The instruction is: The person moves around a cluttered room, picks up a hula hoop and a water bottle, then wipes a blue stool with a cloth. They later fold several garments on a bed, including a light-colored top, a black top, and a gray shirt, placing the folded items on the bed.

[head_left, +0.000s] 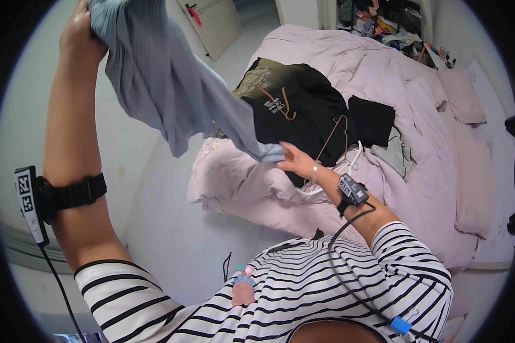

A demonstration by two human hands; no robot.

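Observation:
A grey-blue ribbed garment (171, 86) hangs stretched in the air between my two hands. Raised high at the upper left, my left hand (84, 35) is closed on its upper end, with the fingers partly hidden by cloth. My right hand (296, 160) pinches a narrow lower corner of it, over the near side of the bed. Beyond that hand lies a black hooded sweatshirt (303, 94) with an olive patch, light print and tan drawstrings. The garment's exact kind I cannot make out.
A bed with a pink quilt (303, 43) fills the right side. On it lie a folded black cloth (372, 120), a grey garment (397, 151), a thin brown hanger (340, 131) and a white hanger (355, 157). A door (212, 26) and crowded shelves (383, 23) stand behind.

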